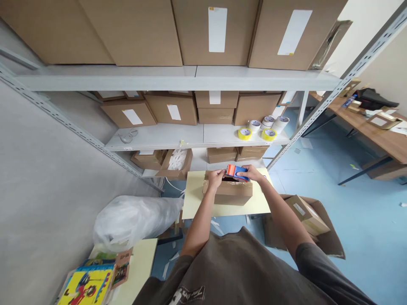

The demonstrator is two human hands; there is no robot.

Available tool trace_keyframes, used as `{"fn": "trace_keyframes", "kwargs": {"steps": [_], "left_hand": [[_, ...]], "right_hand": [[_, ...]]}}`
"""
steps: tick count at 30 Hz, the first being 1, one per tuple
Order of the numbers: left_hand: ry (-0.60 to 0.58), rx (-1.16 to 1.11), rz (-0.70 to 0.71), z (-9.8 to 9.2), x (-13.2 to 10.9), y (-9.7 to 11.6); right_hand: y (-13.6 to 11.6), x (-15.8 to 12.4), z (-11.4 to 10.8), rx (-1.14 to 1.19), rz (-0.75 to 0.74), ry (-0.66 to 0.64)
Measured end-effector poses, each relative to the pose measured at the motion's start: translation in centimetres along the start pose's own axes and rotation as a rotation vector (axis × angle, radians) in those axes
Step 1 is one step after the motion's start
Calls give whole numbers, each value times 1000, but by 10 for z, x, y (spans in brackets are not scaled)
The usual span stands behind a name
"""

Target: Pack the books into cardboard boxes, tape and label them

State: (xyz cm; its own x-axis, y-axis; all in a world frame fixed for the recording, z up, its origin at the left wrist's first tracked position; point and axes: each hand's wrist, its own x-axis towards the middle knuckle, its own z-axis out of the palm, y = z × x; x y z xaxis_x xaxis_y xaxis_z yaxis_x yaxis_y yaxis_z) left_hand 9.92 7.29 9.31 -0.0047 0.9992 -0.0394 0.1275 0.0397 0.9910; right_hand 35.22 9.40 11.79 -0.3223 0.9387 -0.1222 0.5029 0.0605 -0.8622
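Observation:
My right hand (pixel 252 173) is closed round a small blue and orange box (pixel 235 171), held over the opening of a brown cardboard carton (pixel 233 192). Closed at the carton's left end is my left hand (pixel 216 179), its fingertips beside the box's orange end. Whether those fingers grip the box or the carton's edge I cannot tell. The carton stands on a pale yellow table (pixel 194 199), with shiny tape along its upper edge. Its inside is dark and mostly hidden.
Ahead is a metal shelf (pixel 178 134) with cardboard boxes (pixel 172 109) and tape rolls (pixel 244 134). A large plastic bag (pixel 133 220) bulges on the left, above some colourful packages (pixel 85 288). To the right, an open carton (pixel 330 241) on the floor holds a closed box (pixel 307 215).

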Motion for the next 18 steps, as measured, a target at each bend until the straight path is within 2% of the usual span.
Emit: {"fn": "trace_keyframes", "kwargs": {"steps": [3, 6, 8, 10, 12, 15, 18], "left_hand": [[60, 36, -11, -14, 2, 3], [221, -10, -62, -52, 7, 0], [183, -39, -94, -81, 9, -4], [164, -63, -104, -102, 8, -9], [209, -97, -132, -111, 5, -16], [280, -119, -208, -115, 0, -25], [236, -87, -269, -122, -2, -32]], "right_hand": [[-2, 0, -10, -18, -21, -21], [6, -9, -27, -61, 15, 48], [13, -16, -38, -60, 61, 81], [18, -18, -42, -44, 86, 82], [19, -14, -38, -30, 88, 79], [20, -1, -22, -26, 103, 58], [26, 9, -5, -51, 142, -11]]}}
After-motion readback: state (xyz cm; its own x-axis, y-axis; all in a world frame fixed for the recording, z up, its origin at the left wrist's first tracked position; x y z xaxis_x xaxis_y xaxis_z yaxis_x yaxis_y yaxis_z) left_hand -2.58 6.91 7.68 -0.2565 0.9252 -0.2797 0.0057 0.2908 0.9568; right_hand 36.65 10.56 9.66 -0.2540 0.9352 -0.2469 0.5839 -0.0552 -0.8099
